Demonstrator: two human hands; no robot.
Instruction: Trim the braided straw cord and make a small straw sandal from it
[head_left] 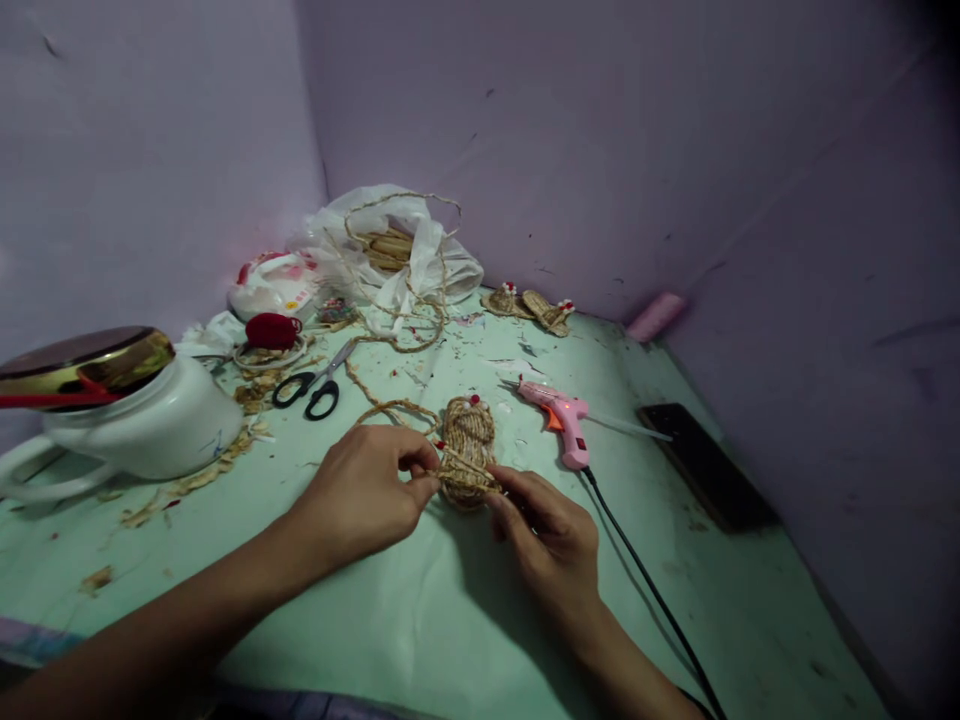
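Observation:
A small slipper (469,424) of coiled straw cord lies on the table between my hands, with a red bead on its upper end. Across its lower part runs a length of twisted straw cord (466,460). My left hand (375,488) pinches this cord at the slipper's left edge, thumb against fingers. On the opposite edge my right hand (553,535) is closed on the cord, its fingertips beside the slipper. My fingers partly cover the cord's ends. From the left side the cord trails back over the table toward a plastic bag.
Right of the slipper lies a pink glue gun (568,418) with a black cable, then a dark phone (709,465). Black-handled scissors (319,385) and a white pot (150,425) are on the left. Finished small slippers (551,312) and a white plastic bag (442,262) stand behind.

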